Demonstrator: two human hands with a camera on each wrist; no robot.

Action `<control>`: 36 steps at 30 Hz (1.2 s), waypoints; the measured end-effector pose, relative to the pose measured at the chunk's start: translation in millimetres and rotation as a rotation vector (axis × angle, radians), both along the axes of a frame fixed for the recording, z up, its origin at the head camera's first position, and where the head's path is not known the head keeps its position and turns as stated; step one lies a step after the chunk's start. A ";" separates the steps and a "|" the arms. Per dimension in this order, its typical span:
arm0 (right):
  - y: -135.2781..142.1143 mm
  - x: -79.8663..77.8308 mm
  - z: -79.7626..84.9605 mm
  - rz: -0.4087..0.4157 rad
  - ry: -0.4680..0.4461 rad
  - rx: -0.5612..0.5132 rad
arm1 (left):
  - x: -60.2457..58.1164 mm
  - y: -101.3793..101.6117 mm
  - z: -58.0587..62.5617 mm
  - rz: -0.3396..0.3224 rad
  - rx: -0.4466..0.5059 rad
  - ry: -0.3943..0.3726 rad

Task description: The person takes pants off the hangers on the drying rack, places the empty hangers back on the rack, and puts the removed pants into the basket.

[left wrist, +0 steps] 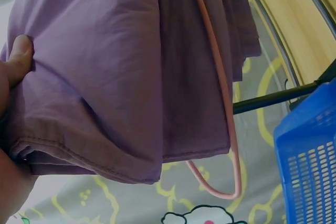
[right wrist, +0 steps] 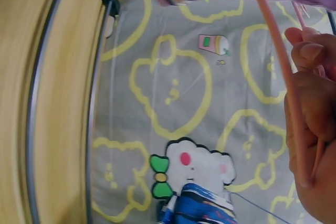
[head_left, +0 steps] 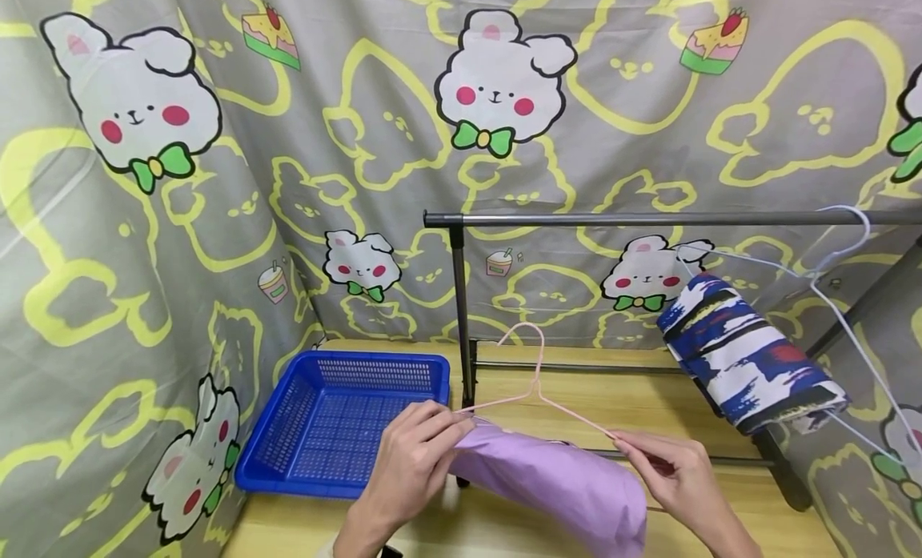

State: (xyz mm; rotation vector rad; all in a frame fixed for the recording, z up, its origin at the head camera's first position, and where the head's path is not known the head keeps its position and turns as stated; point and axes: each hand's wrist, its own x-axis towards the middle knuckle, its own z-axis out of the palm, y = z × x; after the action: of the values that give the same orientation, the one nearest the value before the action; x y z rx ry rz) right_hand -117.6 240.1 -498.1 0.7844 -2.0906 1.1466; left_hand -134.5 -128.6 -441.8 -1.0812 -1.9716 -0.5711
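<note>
My left hand [head_left: 414, 454] grips a folded purple cloth garment [head_left: 555, 478] together with the left shoulder of a pink hanger [head_left: 536, 386]. With the right hand [head_left: 670, 470] I pinch the hanger's right shoulder near its end, and the hook points up. The garment drapes below the hanger, between both hands. In the left wrist view, the thumb [left wrist: 20, 59] presses the purple cloth [left wrist: 105, 66], and a bent end of the pink hanger [left wrist: 233, 171] sticks out past the hem. The right wrist view has the fingers [right wrist: 310, 53] curled around the hanger [right wrist: 278, 40].
A dark metal rack [head_left: 576, 219] stands ahead on the wooden surface [head_left: 346, 526]. On its right side hangs a white hanger [head_left: 850, 318] with a blue, white and red patterned garment [head_left: 749, 358]. A blue plastic basket [head_left: 252, 462] sits at left. Bunny-print curtain [head_left: 360, 102] surrounds everything.
</note>
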 end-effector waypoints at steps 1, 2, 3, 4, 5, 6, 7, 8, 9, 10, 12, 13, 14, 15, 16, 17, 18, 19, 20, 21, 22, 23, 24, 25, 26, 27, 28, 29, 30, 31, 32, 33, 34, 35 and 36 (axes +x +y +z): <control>0.3 0.3 -0.5 -0.013 -0.006 0.001 | 0.1 0.2 0.8 -0.007 0.005 0.008; 0.4 0.4 -1.1 -0.028 -0.011 0.006 | 0.2 0.5 1.6 -0.011 0.009 0.012; 0.3 0.4 -1.6 -0.041 -0.020 0.013 | 0.3 0.7 2.4 -0.012 0.010 0.014; -0.1 0.1 -2.0 -0.051 -0.025 0.020 | 0.4 1.0 3.1 -0.012 0.011 0.015; -0.7 -0.4 -2.2 -0.060 -0.027 0.028 | 0.6 1.2 3.7 -0.011 0.010 0.016; -1.1 -1.3 -2.4 -0.069 -0.018 0.037 | 0.8 1.6 4.1 -0.009 0.010 0.017; -1.5 -2.4 -2.5 -0.076 -0.007 0.043 | 1.2 1.8 4.5 -0.007 0.011 0.019; -1.8 -3.4 -2.5 -0.083 -0.007 0.046 | 1.9 2.0 4.9 -0.005 0.012 0.026; -1.9 -4.5 -2.6 -0.087 -0.004 0.047 | 2.5 2.4 5.2 -0.004 0.014 0.036; -2.0 -5.4 -2.8 -0.090 -0.003 0.045 | 3.3 2.9 5.5 -0.003 0.019 0.046; -2.0 -6.9 -3.2 -0.097 0.004 0.044 | 4.3 4.1 6.6 -0.009 0.033 0.069; -2.1 -7.1 -3.3 -0.101 -0.004 0.048 | 4.7 5.0 7.4 -0.013 0.039 0.080; -2.2 -7.4 -3.8 -0.102 -0.012 0.054 | 5.0 5.9 8.6 -0.016 0.044 0.091; -2.8 -7.9 -3.9 -0.101 -0.011 0.063 | 4.9 6.8 9.8 -0.018 0.046 0.098; -3.8 -8.3 -3.9 -0.102 -0.019 0.074 | 4.6 7.7 11.0 -0.019 0.048 0.104; -5.0 -8.8 -3.6 -0.104 -0.024 0.087 | 4.2 8.4 11.8 -0.018 0.048 0.108; -6.2 -9.4 -3.4 -0.104 -0.026 0.098 | 4.1 8.8 12.3 -0.016 0.048 0.108; -6.9 -9.8 -3.6 -0.104 -0.038 0.107 | 4.1 8.8 12.5 -0.011 0.048 0.106; -7.7 -10.6 -4.0 -0.101 -0.036 0.110 | 4.0 8.4 12.1 -0.008 0.050 0.104; -8.1 -11.1 -4.3 -0.103 -0.033 0.114 | 4.1 7.4 11.3 -0.003 0.052 0.099; -7.6 -11.4 -5.1 -0.111 -0.028 0.116 | 4.3 6.2 10.4 0.001 0.056 0.091; -6.4 -11.4 -6.1 -0.119 -0.016 0.115 | 4.6 4.7 9.3 0.005 0.060 0.082; -4.5 -11.1 -7.3 -0.130 -0.006 0.114 | 4.9 2.9 8.3 0.009 0.064 0.073; -2.2 -10.6 -8.7 -0.141 0.005 0.110 | 5.0 1.1 7.4 0.014 0.068 0.067; 0.5 -9.9 -10.0 -0.153 0.022 0.106 | 4.9 -0.8 6.6 0.016 0.071 0.061; 3.7 -8.8 -11.3 -0.168 0.035 0.104 | 4.9 -2.6 5.8 0.021 0.073 0.055; 7.1 -7.8 -12.6 -0.182 0.047 0.099 | 4.8 -4.4 4.9 0.026 0.075 0.050; 10.4 -6.4 -13.7 -0.197 0.058 0.095 | 4.7 -6.2 3.9 0.030 0.077 0.042; 13.8 -5.1 -14.9 -0.209 0.068 0.092 | 4.7 -8.0 2.9 0.035 0.080 0.035; 17.1 -3.7 -15.7 -0.221 0.072 0.092 | 4.6 -9.7 1.7 0.040 0.083 0.027; 20.3 -1.9 -16.3 -0.237 0.069 0.096 | 4.5 -11.4 0.5 0.047 0.085 0.016; 23.4 0.1 -16.4 -0.254 0.056 0.100 | 4.5 -13.0 -1.0 0.053 0.088 0.002; 26.0 2.1 -16.2 -0.271 0.043 0.104 | 4.4 -14.7 -2.8 0.060 0.091 -0.011; 28.3 4.4 -15.6 -0.288 0.031 0.106 | 4.3 -16.3 -4.6 0.071 0.091 -0.027; 30.7 6.7 -14.9 -0.309 0.019 0.111 | 4.2 -17.8 -6.5 0.081 0.090 -0.042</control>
State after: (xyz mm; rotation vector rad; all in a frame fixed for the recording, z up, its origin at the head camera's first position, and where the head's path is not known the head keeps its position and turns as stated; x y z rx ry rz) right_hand -110.9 270.7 -513.0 0.4955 -2.1811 0.8602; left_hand -130.3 -146.4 -448.3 -0.9366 -1.9963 -0.6366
